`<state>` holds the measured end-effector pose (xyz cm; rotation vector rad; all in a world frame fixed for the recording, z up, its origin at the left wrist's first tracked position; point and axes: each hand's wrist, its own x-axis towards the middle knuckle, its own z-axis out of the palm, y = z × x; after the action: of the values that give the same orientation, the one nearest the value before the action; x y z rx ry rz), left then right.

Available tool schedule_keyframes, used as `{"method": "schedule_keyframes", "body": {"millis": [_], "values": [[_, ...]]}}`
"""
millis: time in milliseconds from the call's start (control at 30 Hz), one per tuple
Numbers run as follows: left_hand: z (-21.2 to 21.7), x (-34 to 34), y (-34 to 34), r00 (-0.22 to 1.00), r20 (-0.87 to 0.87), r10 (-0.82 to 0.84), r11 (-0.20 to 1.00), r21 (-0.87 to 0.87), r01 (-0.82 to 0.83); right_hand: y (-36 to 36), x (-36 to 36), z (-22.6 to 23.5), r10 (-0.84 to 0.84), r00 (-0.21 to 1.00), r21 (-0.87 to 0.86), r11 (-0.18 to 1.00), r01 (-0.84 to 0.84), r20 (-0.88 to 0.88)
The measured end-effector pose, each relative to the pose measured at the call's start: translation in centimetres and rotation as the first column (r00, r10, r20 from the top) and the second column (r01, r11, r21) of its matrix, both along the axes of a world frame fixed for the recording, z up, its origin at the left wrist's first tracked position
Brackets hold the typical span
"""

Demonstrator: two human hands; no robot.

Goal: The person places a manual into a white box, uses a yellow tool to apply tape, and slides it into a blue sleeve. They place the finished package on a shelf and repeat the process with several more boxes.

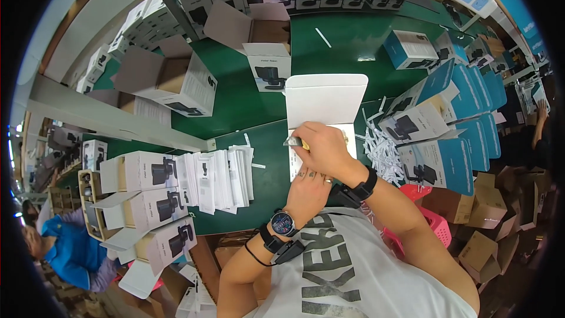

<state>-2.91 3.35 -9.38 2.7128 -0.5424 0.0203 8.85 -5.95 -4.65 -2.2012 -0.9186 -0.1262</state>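
strips (381,152) beside box (325,100), apparently paper

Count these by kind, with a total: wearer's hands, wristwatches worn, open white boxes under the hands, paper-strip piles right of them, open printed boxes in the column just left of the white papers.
Hands: 2 (left hand, right hand)
Wristwatch: 1
White box: 1
Paper-strip pile: 1
Printed boxes: 3
Total: 8

Dark block letters (322,259) on pale shirt (382,259)
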Motion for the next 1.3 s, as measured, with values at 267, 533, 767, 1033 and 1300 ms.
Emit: {"method": "schedule_keyframes", "body": {"millis": [267, 533, 767, 1033, 1300], "values": [[1.2, 1.7, -0.2, 0.969, 0.248, 0.012, 0.997, 0.066, -0.030, -13.4, 3.3, 3.8, -0.395, 0.918, -0.256, 0.888, 0.381, -0.007], [4.6, 2.2, 1.5, 1.000, 0.003, -0.007, 0.974, -0.225, 0.008, -10.6, 4.3, 3.8, 0.239, 0.630, 0.548, 0.756, 0.357, -0.739], [1.9, 0.8, 2.8, 0.974, -0.129, 0.187, 0.511, -0.834, -0.209, -13.2, -4.2, 0.9, -0.035, 0.850, 0.268, 0.941, 0.205, -0.526], [-0.8, 0.4, 5.3, 0.965, -0.114, 0.238, 0.443, -0.871, -0.212, -11.7, -4.3, -4.1, -0.215, 0.972, 0.291, 0.940, 0.178, 0.098], [0.5, 0.3, 6.8, 0.983, 0.102, 0.155, 0.828, -0.556, -0.073, -13.0, -4.9, -5.5, -0.208, 0.973, 0.172, 0.967, 0.190, 0.095]]}}
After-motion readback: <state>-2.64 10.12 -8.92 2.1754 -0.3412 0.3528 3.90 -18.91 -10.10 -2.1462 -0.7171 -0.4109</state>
